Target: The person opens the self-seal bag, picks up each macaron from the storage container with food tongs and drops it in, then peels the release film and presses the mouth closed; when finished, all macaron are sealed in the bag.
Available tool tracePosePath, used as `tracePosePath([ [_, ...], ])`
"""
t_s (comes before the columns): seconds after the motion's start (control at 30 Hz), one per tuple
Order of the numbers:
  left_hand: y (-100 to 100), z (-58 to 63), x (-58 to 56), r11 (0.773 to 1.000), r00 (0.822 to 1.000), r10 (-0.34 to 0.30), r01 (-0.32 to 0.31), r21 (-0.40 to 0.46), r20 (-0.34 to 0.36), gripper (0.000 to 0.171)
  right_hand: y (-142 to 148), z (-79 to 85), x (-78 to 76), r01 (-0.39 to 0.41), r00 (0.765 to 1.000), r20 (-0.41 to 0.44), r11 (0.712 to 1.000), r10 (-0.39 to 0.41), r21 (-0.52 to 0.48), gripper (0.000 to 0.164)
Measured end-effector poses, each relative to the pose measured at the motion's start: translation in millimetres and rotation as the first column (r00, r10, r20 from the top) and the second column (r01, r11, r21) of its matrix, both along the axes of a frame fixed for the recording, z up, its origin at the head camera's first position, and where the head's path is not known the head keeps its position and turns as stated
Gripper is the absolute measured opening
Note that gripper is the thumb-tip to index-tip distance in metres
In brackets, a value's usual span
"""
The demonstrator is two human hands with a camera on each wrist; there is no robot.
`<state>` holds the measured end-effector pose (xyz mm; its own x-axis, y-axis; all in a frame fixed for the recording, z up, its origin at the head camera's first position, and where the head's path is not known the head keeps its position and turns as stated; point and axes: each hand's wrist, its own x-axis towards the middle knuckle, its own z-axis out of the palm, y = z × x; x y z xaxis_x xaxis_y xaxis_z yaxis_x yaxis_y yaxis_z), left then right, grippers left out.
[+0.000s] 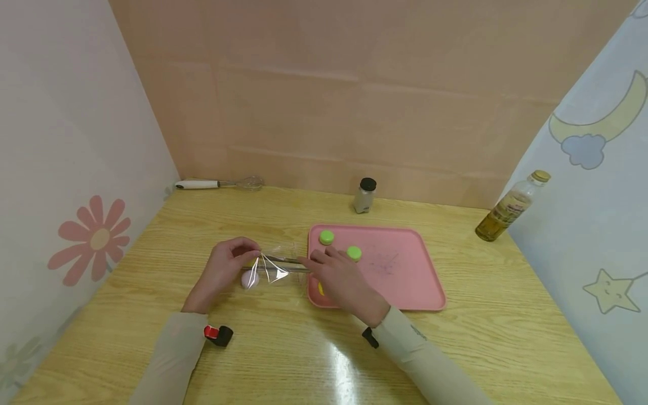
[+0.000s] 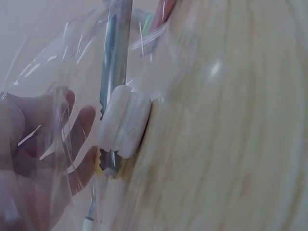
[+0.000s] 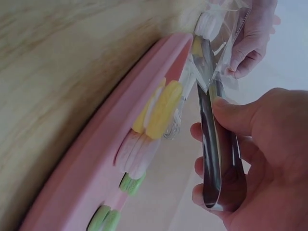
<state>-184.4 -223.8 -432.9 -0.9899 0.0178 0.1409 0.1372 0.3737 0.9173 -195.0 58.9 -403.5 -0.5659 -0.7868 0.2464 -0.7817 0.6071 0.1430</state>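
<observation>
My left hand [image 1: 217, 273] pinches the edge of a clear plastic bag [image 1: 277, 275] above the left half of the table. A pale pink macaron [image 2: 124, 120] sits in the bag's far end, with a yellow macaron [image 2: 119, 169] partly hidden behind it. Metal tongs [image 3: 209, 149] run into the bag; their toothed tips lie beside the pale macaron. My right hand [image 1: 346, 284] grips the tongs, thumb on one arm and fingers on the other, over the left side of a pink tray [image 1: 427, 304]. Whether the tips squeeze a macaron, I cannot tell.
On the tray are two green macarons [image 1: 326, 237], a yellow macaron [image 3: 163, 109] and a pale pink macaron [image 3: 137, 153]. A whisk [image 1: 217, 184] lies at the back left. Behind the tray stands a black-lidded jar [image 1: 365, 198]. An oil bottle [image 1: 508, 209] stands at the right.
</observation>
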Motion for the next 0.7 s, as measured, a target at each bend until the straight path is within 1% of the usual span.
tracePosePath([
  [0.13,0,0.4,-0.6,1.0,1.0,0.002,-0.002,-0.021,-0.005,0.016,-1,-2.1,-1.2,0.001,1.0,-0.017,1.0,-0.001,-0.001,0.052],
  [0.3,-1,-3.1,-2.8,0.999,1.0,0.004,-0.005,-0.033,-0.016,0.015,3,-2.2,-0.4,-0.004,1.0,-0.008,1.0,0.003,-0.023,0.056],
  [0.4,-1,-3.8,-2.3,1.0,1.0,0.009,-0.009,-0.025,-0.02,0.015,8,-2.1,0.5,-0.006,1.0,-0.013,0.999,0.006,-0.035,0.056],
  [0.57,-1,-1.8,-0.7,0.999,1.0,0.013,-0.013,-0.039,-0.015,0.014,17,-3.7,1.9,0.003,0.999,-0.035,0.999,-0.004,-0.036,0.054],
  [0.7,-1,-0.3,0.2,0.999,1.0,0.013,-0.013,-0.036,-0.002,0.015,28,-3.9,5.2,0.007,0.998,-0.054,0.999,-0.009,-0.035,0.059],
])
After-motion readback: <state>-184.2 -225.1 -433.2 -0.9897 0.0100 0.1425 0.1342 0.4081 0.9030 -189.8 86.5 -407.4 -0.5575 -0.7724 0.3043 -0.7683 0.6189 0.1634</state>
